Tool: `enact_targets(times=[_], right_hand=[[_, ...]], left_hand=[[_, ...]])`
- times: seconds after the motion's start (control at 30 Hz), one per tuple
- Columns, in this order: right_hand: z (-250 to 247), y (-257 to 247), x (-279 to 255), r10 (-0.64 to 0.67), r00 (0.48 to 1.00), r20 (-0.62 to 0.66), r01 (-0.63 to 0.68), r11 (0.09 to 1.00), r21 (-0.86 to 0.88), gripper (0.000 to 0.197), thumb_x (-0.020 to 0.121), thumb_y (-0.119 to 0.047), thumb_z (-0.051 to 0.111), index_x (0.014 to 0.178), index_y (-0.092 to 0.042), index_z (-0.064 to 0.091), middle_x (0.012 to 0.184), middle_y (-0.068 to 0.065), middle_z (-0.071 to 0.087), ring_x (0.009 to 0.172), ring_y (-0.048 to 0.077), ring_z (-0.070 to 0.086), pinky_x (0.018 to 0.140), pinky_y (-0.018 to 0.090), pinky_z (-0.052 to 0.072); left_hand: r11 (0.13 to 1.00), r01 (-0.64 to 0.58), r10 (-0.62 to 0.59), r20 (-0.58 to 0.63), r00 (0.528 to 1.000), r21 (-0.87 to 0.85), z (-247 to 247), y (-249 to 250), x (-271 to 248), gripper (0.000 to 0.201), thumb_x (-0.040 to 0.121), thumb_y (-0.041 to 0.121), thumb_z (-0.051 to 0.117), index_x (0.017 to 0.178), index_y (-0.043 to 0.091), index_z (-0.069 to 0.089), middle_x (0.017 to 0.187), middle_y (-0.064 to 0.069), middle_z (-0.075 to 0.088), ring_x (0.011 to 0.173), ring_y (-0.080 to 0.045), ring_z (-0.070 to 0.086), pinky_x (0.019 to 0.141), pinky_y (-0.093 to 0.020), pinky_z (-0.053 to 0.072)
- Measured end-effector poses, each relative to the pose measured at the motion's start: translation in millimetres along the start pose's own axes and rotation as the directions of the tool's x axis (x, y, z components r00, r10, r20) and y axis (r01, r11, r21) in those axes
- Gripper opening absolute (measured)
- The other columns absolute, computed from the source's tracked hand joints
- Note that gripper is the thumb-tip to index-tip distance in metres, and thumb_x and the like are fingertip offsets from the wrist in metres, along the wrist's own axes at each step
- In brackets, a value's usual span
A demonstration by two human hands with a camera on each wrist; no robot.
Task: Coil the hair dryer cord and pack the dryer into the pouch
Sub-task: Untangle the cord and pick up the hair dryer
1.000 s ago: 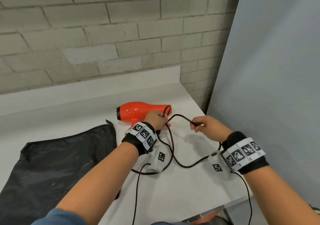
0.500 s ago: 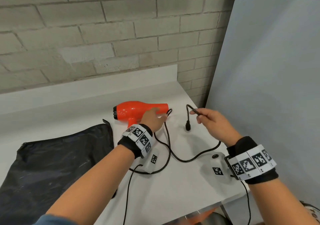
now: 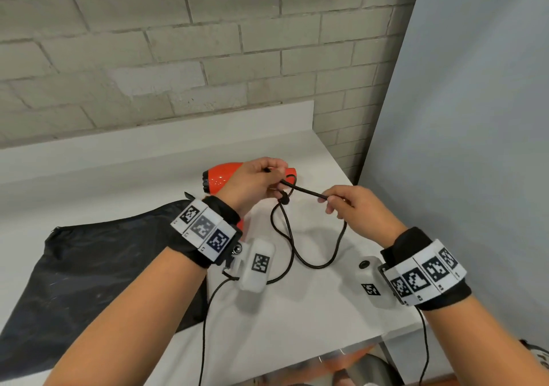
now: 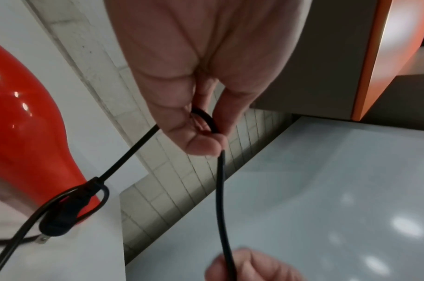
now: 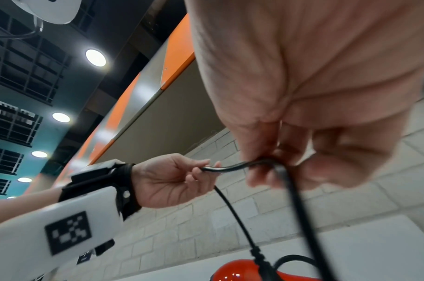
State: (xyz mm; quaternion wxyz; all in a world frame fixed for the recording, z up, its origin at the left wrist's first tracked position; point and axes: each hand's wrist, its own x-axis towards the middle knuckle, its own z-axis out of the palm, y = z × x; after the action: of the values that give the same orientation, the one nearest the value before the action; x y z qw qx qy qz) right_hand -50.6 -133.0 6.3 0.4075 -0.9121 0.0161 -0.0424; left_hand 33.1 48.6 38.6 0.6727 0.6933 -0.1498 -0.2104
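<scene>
Coiling has barely begun: both the left hand and right hand pinch the thin black cord, seemingly one loop formed, while the glossy orange hair dryer lies outside the flat black fabric pouch.

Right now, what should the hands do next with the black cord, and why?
Probably the right hand should swing its stretch of cord over to the left hand for another loop. Both hands pinch the cord, and slack lies uncoiled on the table.

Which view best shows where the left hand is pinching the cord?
Left wrist view: the left hand pinches the cord at a bend, close up. The head view shows that grip from behind, partly hidden. The right wrist view shows it smaller, from the side.
</scene>
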Motion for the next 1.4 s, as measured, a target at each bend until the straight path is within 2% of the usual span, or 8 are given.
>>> enact_targets(times=[0.17,0.3,0.43,0.67,1.07,1.2,1.3,1.4], right_hand=[[-6,14,12,0.108,0.99,0.088,-0.129,0.95,0.286,0.029,0.096,-0.014,0.039,0.079,-0.019,0.063,0.072,0.0,0.057,0.056,0.012,0.053,0.047,0.021,0.045],[11,23,45,0.06,0.996,0.07,-0.057,0.997,-0.047,0.022,0.093,-0.011,0.043,0.102,-0.019,0.061,0.097,0.0,0.057,0.076,0.01,0.052,0.07,0.018,0.042],[34,14,72,-0.081,0.962,0.261,0.158,0.945,-0.287,0.054,0.087,0.004,0.04,0.134,-0.022,0.042,0.141,0.003,0.038,0.123,0.022,0.045,0.108,0.033,0.033],[73,7,101,0.126,0.823,0.555,0.272,0.769,-0.578,0.045,0.091,-0.018,0.043,0.135,-0.029,0.041,0.15,0.001,0.032,0.137,0.026,0.031,0.112,0.042,0.03],[92,25,110,0.102,0.863,0.494,0.236,0.783,-0.575,0.044,0.094,-0.037,0.042,0.137,-0.041,0.034,0.125,0.011,0.049,0.114,0.032,0.049,0.1,0.037,0.037],[98,18,113,0.146,0.875,0.462,0.182,0.784,-0.593,0.027,0.089,-0.039,0.048,0.109,-0.022,0.055,0.109,0.01,0.057,0.103,0.029,0.055,0.086,0.035,0.043],[99,14,113,0.08,0.924,0.374,0.135,0.847,-0.514,0.015,0.084,-0.016,0.049,0.07,-0.02,0.044,0.086,0.009,0.054,0.081,0.024,0.051,0.071,0.031,0.039],[87,8,107,-0.024,0.981,0.194,0.058,0.983,-0.172,0.016,0.086,-0.006,0.043,0.079,-0.02,0.047,0.078,0.001,0.05,0.068,0.013,0.053,0.062,0.023,0.04]], left_hand=[[0.992,-0.013,0.004,-0.075,0.997,-0.122,-23,17,-3,0.02,0.094,0.001,0.037,0.088,0.012,0.053,0.07,-0.004,0.048,0.043,-0.004,0.049,0.046,-0.018,0.047],[0.985,-0.019,0.012,-0.043,0.999,-0.169,-34,29,-10,0.022,0.094,0.001,0.034,0.088,0.011,0.053,0.068,-0.003,0.046,0.042,-0.005,0.045,0.046,-0.018,0.046],[0.988,-0.02,0.019,-0.007,1.0,-0.153,-37,38,-11,0.024,0.094,0.002,0.033,0.087,0.012,0.053,0.067,-0.002,0.045,0.042,-0.005,0.042,0.045,-0.018,0.045],[0.996,-0.021,0.021,0.001,1.0,-0.089,-37,42,2,0.022,0.094,0.001,0.034,0.087,0.012,0.051,0.067,-0.002,0.045,0.041,-0.005,0.044,0.046,-0.018,0.045],[0.997,-0.003,0.0,0.04,0.999,0.079,-43,32,22,0.019,0.094,0.004,0.04,0.088,0.017,0.052,0.07,0.0,0.049,0.048,-0.005,0.048,0.051,-0.017,0.045],[0.993,-0.001,-0.005,0.051,0.999,0.12,-42,29,26,0.021,0.093,0.002,0.04,0.087,0.018,0.053,0.072,-0.002,0.051,0.054,-0.009,0.049,0.054,-0.02,0.046],[0.989,0.003,-0.01,0.047,0.999,0.146,-45,26,26,0.022,0.093,0.0,0.04,0.087,0.018,0.053,0.074,-0.003,0.051,0.055,-0.01,0.05,0.053,-0.019,0.048],[0.977,-0.01,0.002,0.039,0.999,0.213,-48,24,26,0.023,0.092,-0.001,0.041,0.086,0.019,0.051,0.075,-0.002,0.052,0.051,-0.005,0.052,0.05,-0.017,0.047]])
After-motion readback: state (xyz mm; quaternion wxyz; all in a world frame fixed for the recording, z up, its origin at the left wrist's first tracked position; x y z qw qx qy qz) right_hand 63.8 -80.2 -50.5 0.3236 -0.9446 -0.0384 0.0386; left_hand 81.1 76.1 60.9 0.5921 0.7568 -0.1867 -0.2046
